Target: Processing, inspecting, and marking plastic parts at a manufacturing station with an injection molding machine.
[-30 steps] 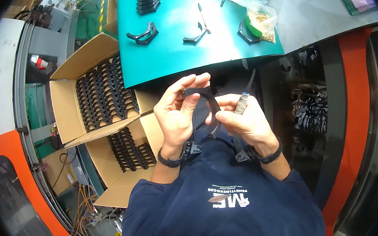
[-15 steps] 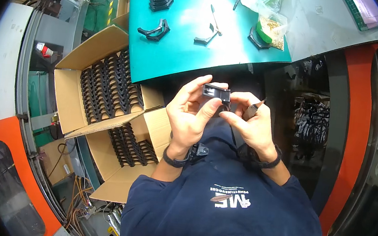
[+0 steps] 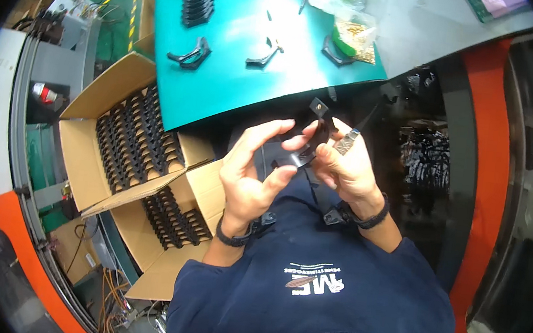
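Note:
A curved black plastic part [image 3: 323,132] is gripped by my right hand [image 3: 352,169], raised in front of my chest. Between the same hand's thumb and fingers sits a slim knife-like tool [image 3: 346,142], its dark pointed end slanting up to the right. My left hand [image 3: 246,174] is beside the part's lower end, thumb and fingers spread apart; whether a fingertip touches the part is hard to tell. Similar loose curved parts lie on the green tabletop [image 3: 222,93], among them a black one [image 3: 192,53] near its left edge.
Left of me, an open cardboard box [image 3: 88,164] holds rows of black parts; a second box [image 3: 209,186] with more stands below it. On the table are a stack of parts [image 3: 198,3] and a plastic bag of small brass-coloured pieces [image 3: 356,39]. Orange-and-grey machinery [image 3: 479,124] flanks my right.
My left fingers have spread away from the part. The part has turned in my right hand, so its curve now runs upward. The view has shifted slightly right.

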Demonstrator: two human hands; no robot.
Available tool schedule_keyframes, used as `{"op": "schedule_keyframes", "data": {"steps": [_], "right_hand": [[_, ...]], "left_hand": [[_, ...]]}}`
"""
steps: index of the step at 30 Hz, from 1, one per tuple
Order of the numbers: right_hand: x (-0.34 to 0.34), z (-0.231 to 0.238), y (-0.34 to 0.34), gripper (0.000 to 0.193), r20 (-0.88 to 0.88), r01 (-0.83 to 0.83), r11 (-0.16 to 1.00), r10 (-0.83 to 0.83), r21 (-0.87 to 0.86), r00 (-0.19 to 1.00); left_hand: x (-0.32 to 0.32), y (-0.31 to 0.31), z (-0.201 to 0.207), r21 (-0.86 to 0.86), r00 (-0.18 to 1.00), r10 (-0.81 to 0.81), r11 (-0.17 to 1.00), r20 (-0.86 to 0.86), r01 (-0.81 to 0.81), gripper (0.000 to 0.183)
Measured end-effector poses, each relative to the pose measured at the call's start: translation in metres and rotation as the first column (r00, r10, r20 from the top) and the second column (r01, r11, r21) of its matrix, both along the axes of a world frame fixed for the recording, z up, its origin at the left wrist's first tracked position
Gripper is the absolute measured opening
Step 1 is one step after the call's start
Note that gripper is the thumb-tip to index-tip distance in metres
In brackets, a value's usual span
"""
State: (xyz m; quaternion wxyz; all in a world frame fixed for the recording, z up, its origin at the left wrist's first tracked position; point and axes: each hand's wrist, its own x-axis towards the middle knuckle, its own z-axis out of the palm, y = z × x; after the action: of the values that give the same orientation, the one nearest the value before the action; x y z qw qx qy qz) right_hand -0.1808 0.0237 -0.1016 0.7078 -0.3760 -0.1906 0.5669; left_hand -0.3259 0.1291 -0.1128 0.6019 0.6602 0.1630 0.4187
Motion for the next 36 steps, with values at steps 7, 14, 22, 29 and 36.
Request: {"op": "schedule_keyframes", "data": {"steps": [7, 14, 22, 29, 36], "right_hand": [[0.002, -0.009, -0.004, 0.037, -0.176, -0.013, 0.994, 0.033, 0.111, 0.984], [-0.001, -0.010, -0.002, 0.038, -0.156, 0.029, 0.990, -0.007, 0.139, 0.988], [0.007, -0.007, -0.002, 0.044, 0.168, 0.040, 0.986, -0.068, 0.163, 0.983], [0.006, -0.002, -0.002, 0.044, 0.149, 0.001, 0.990, -0.022, 0.141, 0.989], [0.007, -0.002, -0.001, 0.046, 0.119, 0.035, 0.989, -0.052, 0.143, 0.992]], "left_hand": [[0.005, -0.009, -0.006, 0.305, 0.992, 0.125, 0.945, -0.011, -0.116, 0.053], [0.005, -0.014, -0.007, 0.275, 0.988, 0.149, 0.949, 0.038, -0.154, 0.043], [0.006, -0.019, -0.002, 0.154, 0.988, 0.143, 0.976, 0.065, -0.151, 0.040], [0.002, -0.023, -0.003, 0.216, 0.971, 0.230, 0.947, 0.063, -0.238, 0.040], [-0.001, -0.024, 0.001, 0.310, 0.966, 0.247, 0.915, 0.071, -0.257, 0.042]]}}
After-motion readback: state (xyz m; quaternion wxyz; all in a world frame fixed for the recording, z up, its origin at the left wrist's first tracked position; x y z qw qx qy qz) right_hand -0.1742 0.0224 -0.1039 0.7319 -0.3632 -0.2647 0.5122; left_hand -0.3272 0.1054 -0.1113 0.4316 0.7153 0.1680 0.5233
